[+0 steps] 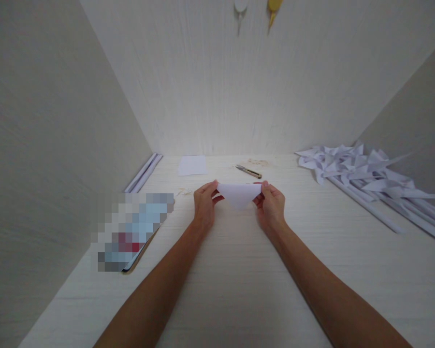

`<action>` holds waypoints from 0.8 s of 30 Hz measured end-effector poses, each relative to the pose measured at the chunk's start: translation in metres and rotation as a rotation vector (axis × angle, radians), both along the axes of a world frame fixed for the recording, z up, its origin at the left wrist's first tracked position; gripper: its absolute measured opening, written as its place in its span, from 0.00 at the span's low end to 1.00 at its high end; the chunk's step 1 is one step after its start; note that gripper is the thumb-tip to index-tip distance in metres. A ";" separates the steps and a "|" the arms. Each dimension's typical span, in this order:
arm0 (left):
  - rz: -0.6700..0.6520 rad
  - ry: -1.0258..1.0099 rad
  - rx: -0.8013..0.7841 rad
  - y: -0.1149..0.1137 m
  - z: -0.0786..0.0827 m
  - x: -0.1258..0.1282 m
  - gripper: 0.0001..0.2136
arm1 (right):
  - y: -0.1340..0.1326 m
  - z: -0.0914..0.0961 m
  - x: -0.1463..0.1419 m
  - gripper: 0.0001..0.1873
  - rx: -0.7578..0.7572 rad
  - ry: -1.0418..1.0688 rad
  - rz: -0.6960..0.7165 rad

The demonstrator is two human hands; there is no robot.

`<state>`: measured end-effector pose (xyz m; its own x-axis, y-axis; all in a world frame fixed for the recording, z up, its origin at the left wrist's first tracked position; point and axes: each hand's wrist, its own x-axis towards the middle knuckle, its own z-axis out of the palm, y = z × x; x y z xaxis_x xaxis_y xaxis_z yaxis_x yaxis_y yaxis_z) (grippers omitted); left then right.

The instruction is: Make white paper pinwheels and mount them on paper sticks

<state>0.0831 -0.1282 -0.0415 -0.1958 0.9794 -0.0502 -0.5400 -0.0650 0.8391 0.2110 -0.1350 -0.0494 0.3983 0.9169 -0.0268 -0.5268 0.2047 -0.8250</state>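
Observation:
A white paper folded into a triangle (239,195) hangs point-down between both hands above the pale desk (239,270). My left hand (204,205) pinches its left corner with thumb and fingers closed. My right hand (271,205) pinches the right corner the same way. Both forearms reach in from the bottom edge.
A pile of white paper pinwheels on rolled paper sticks (373,186) lies at the right. A utility knife (248,171) and a square white sheet (192,165) lie behind the hands. Rolled paper tubes (144,173) and a blurred flat object (136,229) sit at the left wall.

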 end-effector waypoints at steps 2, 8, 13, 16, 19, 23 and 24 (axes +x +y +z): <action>0.026 -0.005 -0.005 0.001 -0.001 0.000 0.10 | 0.000 -0.002 0.000 0.14 0.009 -0.042 0.003; -0.010 0.039 0.056 -0.003 -0.004 0.009 0.23 | 0.001 -0.004 0.000 0.15 0.004 -0.093 -0.081; -0.148 -0.065 0.008 -0.012 0.001 0.020 0.18 | -0.002 -0.003 -0.005 0.14 0.025 -0.066 -0.045; -0.192 -0.118 -0.035 -0.012 0.002 0.021 0.15 | -0.003 -0.001 -0.007 0.14 0.025 0.023 0.017; -0.210 -0.133 -0.054 -0.010 0.003 0.019 0.14 | -0.003 0.001 -0.008 0.13 -0.007 0.100 0.092; -0.224 -0.152 -0.087 -0.009 0.004 0.018 0.13 | -0.003 0.002 -0.007 0.12 -0.024 0.141 0.165; -0.225 -0.153 -0.097 -0.010 0.004 0.018 0.13 | -0.003 0.002 -0.006 0.11 -0.021 0.150 0.177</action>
